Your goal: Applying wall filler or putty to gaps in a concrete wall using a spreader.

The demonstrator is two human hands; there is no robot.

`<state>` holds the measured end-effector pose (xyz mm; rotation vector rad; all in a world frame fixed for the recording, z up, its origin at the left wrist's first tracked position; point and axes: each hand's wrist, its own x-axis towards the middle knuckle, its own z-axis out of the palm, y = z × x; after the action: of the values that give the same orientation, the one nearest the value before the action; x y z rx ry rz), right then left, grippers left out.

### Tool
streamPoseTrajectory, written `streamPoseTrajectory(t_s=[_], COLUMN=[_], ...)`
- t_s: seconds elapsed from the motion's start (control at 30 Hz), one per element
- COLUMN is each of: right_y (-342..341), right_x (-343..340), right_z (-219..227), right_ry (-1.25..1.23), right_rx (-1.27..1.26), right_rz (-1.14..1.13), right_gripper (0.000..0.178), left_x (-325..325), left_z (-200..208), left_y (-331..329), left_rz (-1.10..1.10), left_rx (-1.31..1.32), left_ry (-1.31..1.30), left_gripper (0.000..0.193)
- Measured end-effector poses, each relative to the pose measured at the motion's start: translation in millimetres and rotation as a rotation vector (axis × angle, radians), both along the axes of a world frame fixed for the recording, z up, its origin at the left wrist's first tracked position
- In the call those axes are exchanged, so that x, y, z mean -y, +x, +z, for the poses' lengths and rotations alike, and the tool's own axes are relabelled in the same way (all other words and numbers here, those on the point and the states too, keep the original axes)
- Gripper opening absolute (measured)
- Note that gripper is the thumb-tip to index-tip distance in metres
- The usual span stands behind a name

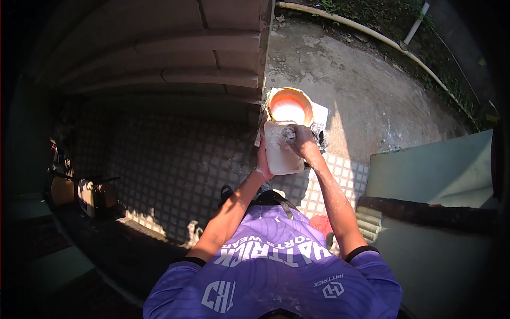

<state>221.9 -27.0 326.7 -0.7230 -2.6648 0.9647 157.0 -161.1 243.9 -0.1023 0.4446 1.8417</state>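
My left hand (263,158) grips the left side of a white rectangular tray (287,165) with rounded corners, held out in front of me. Over the tray's upper right part, my right hand (303,141) is closed around a small whitish-grey lump (288,132) whose kind I cannot make out. White smears mark both forearms and the right fingers. Just beyond the tray stands an orange bucket (308,101) with white liquid (287,110) inside, lit by the sun.
Beside the bucket lie a white sheet (320,114) and some crumpled dark plastic (319,133). Stepped concrete slabs (212,48) rise at the upper left. A pale green wall (430,165) borders the right, with a dark beam (425,211). The tiled floor (186,154) is largely shaded.
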Motion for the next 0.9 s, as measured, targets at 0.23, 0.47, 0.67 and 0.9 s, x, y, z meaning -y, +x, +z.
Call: streamPoseTrajectory(t_s=[0.23,0.47,0.67,0.9], right_y=[12.7,14.9,-3.1,-42.6], right_x=[8.8,14.9,26.6,7.1], right_z=[7.0,-6.5,9.0,2.7], right_ry=[-0.053,-0.05,0.013,-0.047], right_rx=[-0.034,-0.125,-0.202,-0.137], right_rz=[0.111,0.25,0.237,0.194], right_gripper=[0.033,0.03,0.022,0.027], left_x=[-7.1,-10.7,-6.6,-2.5], left_z=[6.9,4.9,11.8,22.1], left_y=[-6.2,-18.8,-22.9,-34.9], left_rz=[0.1,0.072,0.059,-0.012], left_rx=[-0.079,-0.082,-0.036,-0.04], left_ry=[-0.042,0.013,0.015,-0.042], left_gripper=[0.082,0.083,0.078,0.079])
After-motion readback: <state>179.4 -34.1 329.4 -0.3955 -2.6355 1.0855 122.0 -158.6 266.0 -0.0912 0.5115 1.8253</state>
